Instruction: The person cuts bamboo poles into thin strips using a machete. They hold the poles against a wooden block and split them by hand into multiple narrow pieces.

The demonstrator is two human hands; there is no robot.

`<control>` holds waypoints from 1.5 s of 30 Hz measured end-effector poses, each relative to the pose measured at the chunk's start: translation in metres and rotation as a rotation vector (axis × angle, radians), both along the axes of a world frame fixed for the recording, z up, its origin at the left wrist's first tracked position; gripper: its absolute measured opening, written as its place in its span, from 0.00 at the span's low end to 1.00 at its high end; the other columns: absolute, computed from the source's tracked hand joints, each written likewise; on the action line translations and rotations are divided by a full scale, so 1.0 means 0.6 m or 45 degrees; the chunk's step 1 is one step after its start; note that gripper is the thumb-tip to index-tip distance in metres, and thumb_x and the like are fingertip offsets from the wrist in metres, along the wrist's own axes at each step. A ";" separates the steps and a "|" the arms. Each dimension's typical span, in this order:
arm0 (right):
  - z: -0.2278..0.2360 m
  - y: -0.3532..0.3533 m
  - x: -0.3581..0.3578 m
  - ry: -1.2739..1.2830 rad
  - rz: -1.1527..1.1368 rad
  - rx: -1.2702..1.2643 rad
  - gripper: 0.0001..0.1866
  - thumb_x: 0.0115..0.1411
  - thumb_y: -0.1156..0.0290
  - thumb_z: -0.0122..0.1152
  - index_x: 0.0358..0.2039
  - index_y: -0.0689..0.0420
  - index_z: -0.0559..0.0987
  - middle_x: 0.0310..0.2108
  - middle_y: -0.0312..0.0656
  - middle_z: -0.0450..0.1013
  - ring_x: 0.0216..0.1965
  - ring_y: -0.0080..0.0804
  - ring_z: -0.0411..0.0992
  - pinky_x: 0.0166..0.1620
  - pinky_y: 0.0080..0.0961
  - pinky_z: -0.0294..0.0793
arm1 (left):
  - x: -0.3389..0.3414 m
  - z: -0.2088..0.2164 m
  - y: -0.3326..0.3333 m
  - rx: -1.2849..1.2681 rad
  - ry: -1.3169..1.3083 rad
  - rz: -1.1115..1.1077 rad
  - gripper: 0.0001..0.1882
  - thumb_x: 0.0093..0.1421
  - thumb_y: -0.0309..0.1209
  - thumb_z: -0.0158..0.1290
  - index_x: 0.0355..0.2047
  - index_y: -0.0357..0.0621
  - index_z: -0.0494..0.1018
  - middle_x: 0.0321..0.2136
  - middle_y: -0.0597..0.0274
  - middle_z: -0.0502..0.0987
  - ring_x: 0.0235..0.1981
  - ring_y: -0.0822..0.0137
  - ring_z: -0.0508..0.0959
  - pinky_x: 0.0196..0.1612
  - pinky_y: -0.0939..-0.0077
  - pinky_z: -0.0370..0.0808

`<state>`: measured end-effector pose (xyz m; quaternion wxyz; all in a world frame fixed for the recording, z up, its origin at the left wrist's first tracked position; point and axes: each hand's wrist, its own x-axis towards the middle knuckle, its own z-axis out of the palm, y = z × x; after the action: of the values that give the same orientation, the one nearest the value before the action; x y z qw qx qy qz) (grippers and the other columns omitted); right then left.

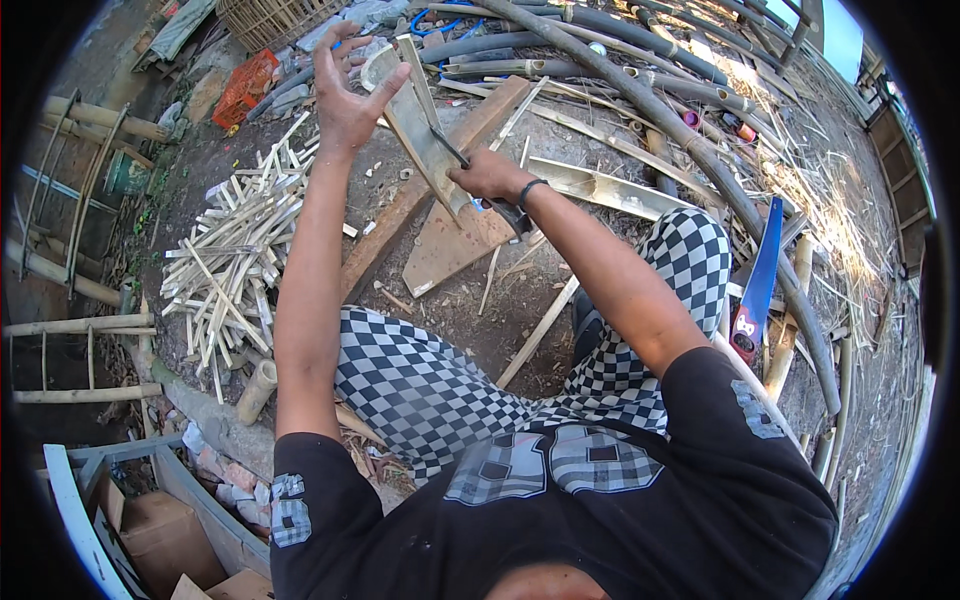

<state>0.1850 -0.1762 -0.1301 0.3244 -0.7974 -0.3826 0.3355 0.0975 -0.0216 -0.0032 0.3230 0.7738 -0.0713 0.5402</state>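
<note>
A split length of bamboo (pixel 425 140) stands tilted, its lower end on a flat wooden board (pixel 455 248). A narrow strip (pixel 416 80) parts from its right side toward the top. My right hand (pixel 488 176) is closed on a dark-bladed knife (pixel 450 147), whose blade lies across the bamboo where the strip splits away. A dark curved part shows below that hand; whether it is the handle's end I cannot tell. At the bamboo's upper end is my left hand (pixel 348 105), fingers spread and thumb stretched along the edge. Any touch there is unclear.
A squared wooden beam (pixel 385 240) lies beneath the board. Left of it is a heap of thin bamboo strips (pixel 235 250). A blue-bladed handsaw (pixel 760 280) rests at my right. Long bamboo poles (pixel 640 85) cover the far ground, near an orange crate (pixel 245 87).
</note>
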 end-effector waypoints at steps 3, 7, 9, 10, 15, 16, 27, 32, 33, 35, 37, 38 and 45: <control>-0.006 -0.007 0.002 0.111 0.029 0.131 0.26 0.60 0.53 0.63 0.29 0.71 0.79 0.23 0.50 0.78 0.22 0.36 0.78 0.27 0.33 0.78 | -0.003 0.006 0.028 0.092 0.367 -0.136 0.31 0.52 0.44 0.70 0.51 0.40 0.73 0.46 0.59 0.76 0.49 0.65 0.76 0.54 0.71 0.72; -0.013 -0.033 0.006 0.558 0.134 0.240 0.13 0.60 0.66 0.65 0.31 0.65 0.77 0.23 0.42 0.75 0.20 0.29 0.75 0.24 0.29 0.76 | 0.010 -0.014 0.017 -0.127 0.267 -0.194 0.25 0.56 0.39 0.65 0.50 0.40 0.74 0.42 0.62 0.75 0.46 0.68 0.75 0.52 0.74 0.71; -0.029 -0.033 0.006 0.882 0.120 0.358 0.09 0.60 0.71 0.65 0.32 0.62 0.75 0.22 0.39 0.74 0.20 0.27 0.74 0.23 0.28 0.76 | 0.025 -0.031 0.029 -0.168 0.249 -0.183 0.23 0.57 0.38 0.62 0.49 0.40 0.74 0.41 0.62 0.75 0.45 0.69 0.75 0.51 0.74 0.71; -0.032 -0.032 -0.005 1.011 0.069 0.399 0.08 0.60 0.73 0.63 0.32 0.61 0.73 0.22 0.36 0.71 0.20 0.26 0.73 0.23 0.28 0.76 | 0.028 -0.034 0.029 -0.214 0.235 -0.167 0.22 0.58 0.38 0.60 0.49 0.40 0.74 0.40 0.62 0.75 0.45 0.70 0.74 0.50 0.74 0.71; -0.030 -0.036 -0.030 1.109 -0.063 0.406 0.06 0.64 0.73 0.58 0.33 0.59 0.70 0.21 0.33 0.68 0.19 0.21 0.70 0.21 0.23 0.74 | 0.023 -0.035 0.007 -0.301 0.289 -0.259 0.21 0.58 0.41 0.59 0.46 0.40 0.73 0.39 0.63 0.75 0.43 0.70 0.74 0.49 0.74 0.70; -0.030 -0.035 -0.021 1.085 -0.042 0.330 0.05 0.64 0.73 0.58 0.34 0.58 0.71 0.21 0.33 0.68 0.18 0.21 0.70 0.21 0.22 0.74 | 0.019 -0.029 0.001 -0.350 0.361 -0.343 0.21 0.58 0.42 0.59 0.45 0.40 0.73 0.39 0.63 0.75 0.42 0.70 0.74 0.49 0.74 0.70; -0.031 -0.051 0.047 0.996 0.314 0.297 0.13 0.63 0.66 0.65 0.38 0.59 0.72 0.23 0.35 0.72 0.19 0.24 0.74 0.23 0.24 0.79 | 0.001 -0.028 -0.002 -0.176 0.289 -0.090 0.19 0.61 0.44 0.57 0.40 0.39 0.73 0.31 0.63 0.76 0.34 0.69 0.75 0.41 0.74 0.71; -0.038 -0.026 0.022 0.951 0.231 0.271 0.10 0.64 0.70 0.61 0.39 0.60 0.69 0.23 0.37 0.72 0.20 0.26 0.74 0.22 0.24 0.79 | 0.004 -0.046 0.038 -0.275 0.207 -0.037 0.15 0.61 0.40 0.54 0.38 0.39 0.72 0.30 0.61 0.76 0.31 0.69 0.75 0.39 0.73 0.71; -0.045 -0.014 0.003 0.928 0.146 0.309 0.11 0.64 0.70 0.61 0.39 0.61 0.69 0.23 0.38 0.72 0.19 0.27 0.74 0.21 0.24 0.77 | 0.009 -0.046 0.037 -0.277 0.207 -0.036 0.15 0.61 0.40 0.54 0.38 0.39 0.72 0.30 0.61 0.76 0.31 0.69 0.75 0.39 0.73 0.71; -0.040 0.031 -0.118 0.807 -0.209 0.506 0.13 0.62 0.70 0.60 0.39 0.64 0.69 0.22 0.38 0.71 0.17 0.28 0.73 0.18 0.25 0.73 | 0.016 -0.061 0.053 -0.401 0.130 0.044 0.14 0.60 0.38 0.54 0.37 0.39 0.72 0.29 0.62 0.75 0.31 0.69 0.74 0.38 0.73 0.71; -0.056 0.056 -0.168 0.594 -0.520 0.618 0.14 0.61 0.69 0.62 0.39 0.64 0.70 0.22 0.39 0.71 0.15 0.27 0.70 0.18 0.27 0.72 | 0.028 -0.053 0.049 -0.373 0.139 -0.103 0.13 0.60 0.38 0.53 0.36 0.39 0.72 0.29 0.62 0.74 0.30 0.70 0.74 0.37 0.74 0.70; -0.049 0.057 -0.173 0.705 -0.467 0.635 0.13 0.61 0.70 0.62 0.39 0.64 0.70 0.22 0.39 0.71 0.15 0.26 0.69 0.17 0.27 0.71 | 0.013 -0.056 0.059 -0.397 0.140 -0.099 0.13 0.60 0.38 0.53 0.36 0.39 0.72 0.28 0.63 0.74 0.30 0.70 0.73 0.37 0.74 0.70; -0.053 0.016 -0.034 1.149 0.019 0.140 0.10 0.60 0.68 0.61 0.28 0.59 0.71 0.16 0.35 0.66 0.13 0.25 0.66 0.15 0.28 0.69 | 0.006 -0.052 0.048 -0.385 0.131 -0.096 0.13 0.59 0.35 0.54 0.38 0.39 0.72 0.27 0.63 0.74 0.31 0.70 0.74 0.37 0.74 0.71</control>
<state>0.1644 -0.1666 -0.1617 0.4980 -0.5502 -0.2260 0.6311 0.1010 0.0071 -0.0342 0.4590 0.7399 -0.0016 0.4918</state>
